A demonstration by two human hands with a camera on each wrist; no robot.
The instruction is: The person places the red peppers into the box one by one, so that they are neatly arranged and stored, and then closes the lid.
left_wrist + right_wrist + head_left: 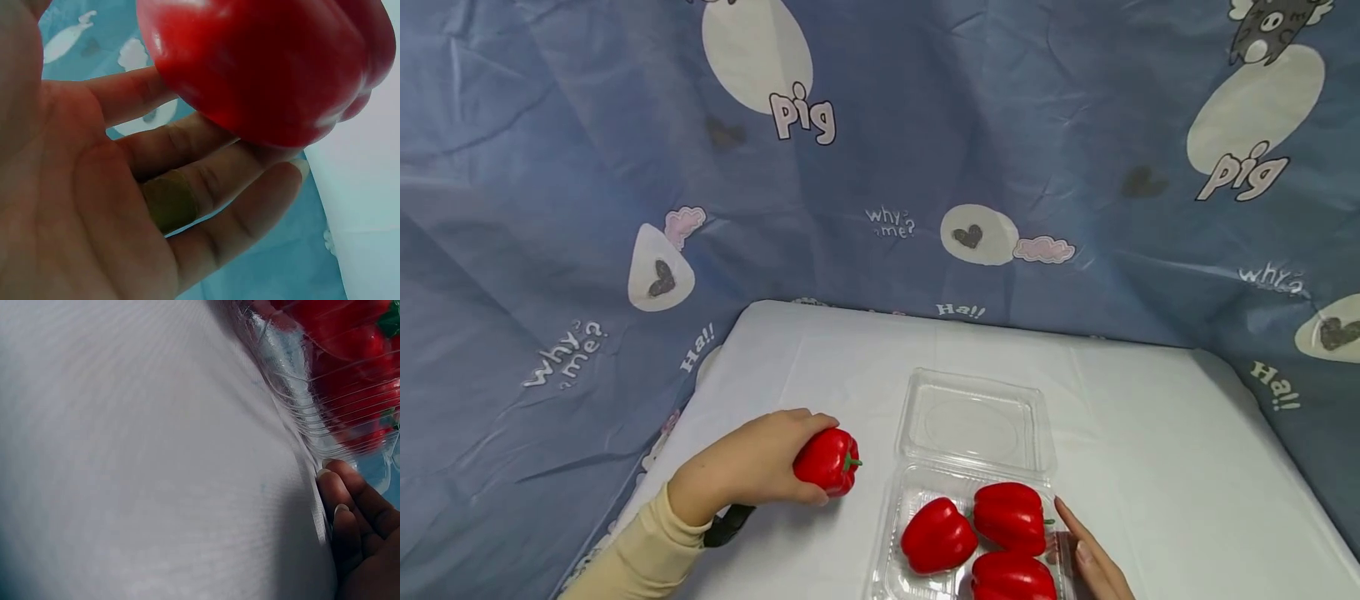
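My left hand [767, 458] grips a red bell pepper [827, 461] with a green stem, left of the clear plastic clamshell box [891, 500]. In the left wrist view its fingers [206, 178] curl under the glossy bell pepper [262, 69]. Three more red peppers lie in the box's base: one at left [938, 536], one at the back right [1011, 517] and one at the front [1011, 577], cut off by the frame. My right hand [1093, 554] rests against the box's right side, fingers extended; the right wrist view shows its fingertips at the ribbed wall [312, 422].
The box's lid [973, 421] lies folded back, away from me, on the white-covered table [1150, 433]. A blue printed cloth [880, 167] hangs behind the table and along its sides.
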